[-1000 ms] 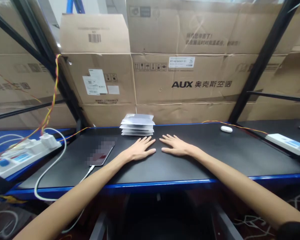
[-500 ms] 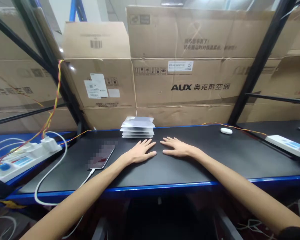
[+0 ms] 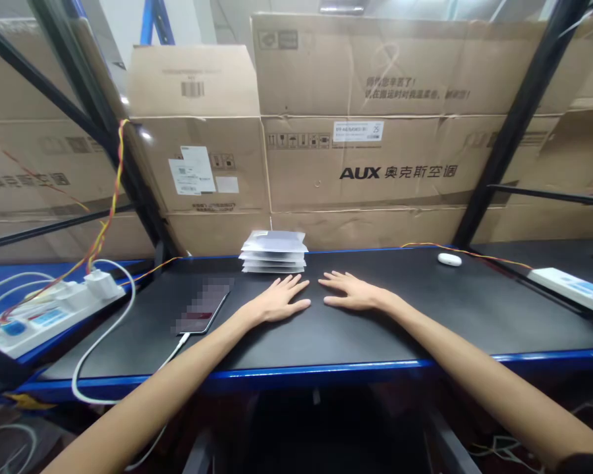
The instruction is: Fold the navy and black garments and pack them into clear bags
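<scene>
My left hand [image 3: 279,301] lies palm down on the black table [image 3: 286,342], fingers spread, holding nothing. Facing it across a small gap, my right hand [image 3: 350,291] also rests flat with its fingers apart. Just behind my left hand stands a stack of thin white packets [image 3: 273,251], which neither hand touches. A phone [image 3: 205,309] with a white cable plugged in lies to the left of my left hand. Farther right, near the back edge, is a small white case [image 3: 449,259].
White power strips lie at the left [image 3: 54,316] and right [image 3: 570,288] sides. Cardboard sheets [image 3: 375,191] stand behind the table between black metal posts. A twisted red and yellow wire [image 3: 113,204] hangs at the left. The table has a blue front edge.
The whole view has shifted very slightly. Both hands keep the same flat pose, and no object has moved on the table.
</scene>
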Motion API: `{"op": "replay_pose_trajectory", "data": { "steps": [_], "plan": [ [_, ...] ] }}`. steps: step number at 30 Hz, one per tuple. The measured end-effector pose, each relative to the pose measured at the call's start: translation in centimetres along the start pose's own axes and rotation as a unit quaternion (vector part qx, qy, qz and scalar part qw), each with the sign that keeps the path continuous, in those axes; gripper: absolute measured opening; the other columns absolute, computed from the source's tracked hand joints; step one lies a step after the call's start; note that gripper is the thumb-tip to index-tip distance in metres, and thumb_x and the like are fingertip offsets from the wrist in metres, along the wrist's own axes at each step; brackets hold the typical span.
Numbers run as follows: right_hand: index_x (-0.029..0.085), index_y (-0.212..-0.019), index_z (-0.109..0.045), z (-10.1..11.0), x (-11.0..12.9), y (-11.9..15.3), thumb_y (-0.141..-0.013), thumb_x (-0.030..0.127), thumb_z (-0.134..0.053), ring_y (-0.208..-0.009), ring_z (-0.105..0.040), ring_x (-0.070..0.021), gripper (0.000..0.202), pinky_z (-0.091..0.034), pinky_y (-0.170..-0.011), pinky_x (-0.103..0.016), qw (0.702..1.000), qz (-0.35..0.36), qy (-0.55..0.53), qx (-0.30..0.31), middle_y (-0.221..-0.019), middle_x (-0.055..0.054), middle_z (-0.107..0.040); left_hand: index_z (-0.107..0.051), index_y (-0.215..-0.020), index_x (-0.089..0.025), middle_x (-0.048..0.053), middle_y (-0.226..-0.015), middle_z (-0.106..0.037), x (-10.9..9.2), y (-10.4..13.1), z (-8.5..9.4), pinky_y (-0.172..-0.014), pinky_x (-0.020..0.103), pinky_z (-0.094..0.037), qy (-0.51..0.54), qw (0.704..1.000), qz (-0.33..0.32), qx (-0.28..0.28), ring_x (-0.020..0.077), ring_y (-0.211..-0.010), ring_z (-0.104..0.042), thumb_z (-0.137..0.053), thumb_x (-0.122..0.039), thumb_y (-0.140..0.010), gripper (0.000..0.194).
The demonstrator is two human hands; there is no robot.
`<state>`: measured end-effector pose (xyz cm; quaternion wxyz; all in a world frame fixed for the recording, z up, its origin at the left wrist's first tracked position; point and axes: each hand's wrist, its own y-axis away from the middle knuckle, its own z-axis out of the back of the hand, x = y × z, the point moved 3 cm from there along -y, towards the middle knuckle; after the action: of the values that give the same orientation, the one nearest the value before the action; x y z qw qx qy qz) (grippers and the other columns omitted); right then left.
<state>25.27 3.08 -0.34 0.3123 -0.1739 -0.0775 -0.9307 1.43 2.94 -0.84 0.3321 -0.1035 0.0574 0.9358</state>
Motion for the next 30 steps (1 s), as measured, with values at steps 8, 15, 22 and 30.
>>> {"op": "replay_pose_trajectory", "data": {
  "steps": [8,15,22,30],
  "plan": [
    [0.028,-0.154,-0.034,0.12,0.17,0.09,-0.086,0.081,-0.039,-0.152,-0.010,-0.0291,0.086,-0.006,-0.123,-0.048,1.000,-0.002,-0.010,-0.003,-0.163,-0.005,-0.022,-0.022,-0.157,-0.029,0.008,-0.165,-0.011,-0.18,0.06,0.17,-0.122,0.052,-0.008,-0.004,1.000,0.001,0.001,0.0294,-0.153,-0.007,-0.026,-0.073,-0.095,0.077],
    [0.030,-0.154,-0.031,-0.23,-0.01,0.06,-0.087,0.080,-0.036,-0.152,-0.008,-0.0297,0.084,-0.004,-0.123,-0.051,1.000,0.002,-0.008,-0.007,-0.163,-0.004,-0.019,-0.022,-0.157,-0.030,0.007,-0.164,-0.012,0.16,-0.06,-0.06,-0.122,0.053,-0.009,-0.002,1.000,-0.006,-0.007,0.0304,-0.152,-0.008,-0.028,-0.072,-0.095,0.075],
    [0.028,-0.155,-0.031,-0.37,-0.04,-0.02,-0.088,0.080,-0.034,-0.152,-0.007,-0.0294,0.085,-0.003,-0.123,-0.050,1.000,-0.001,0.004,-0.001,-0.164,-0.006,-0.018,-0.023,-0.157,-0.029,0.008,-0.164,-0.011,0.30,-0.19,-0.16,-0.122,0.052,-0.008,-0.002,1.000,-0.009,-0.010,0.0292,-0.153,-0.008,-0.028,-0.072,-0.095,0.076],
    [0.030,-0.155,-0.031,-0.35,-0.07,-0.02,-0.087,0.081,-0.035,-0.152,-0.008,-0.0289,0.085,-0.004,-0.123,-0.050,1.000,0.001,-0.003,-0.005,-0.164,-0.004,-0.020,-0.023,-0.157,-0.029,0.009,-0.164,-0.012,0.21,-0.15,-0.05,-0.122,0.053,-0.009,0.001,1.000,-0.008,-0.009,0.0301,-0.152,-0.009,-0.028,-0.073,-0.095,0.076]
  ]
}}
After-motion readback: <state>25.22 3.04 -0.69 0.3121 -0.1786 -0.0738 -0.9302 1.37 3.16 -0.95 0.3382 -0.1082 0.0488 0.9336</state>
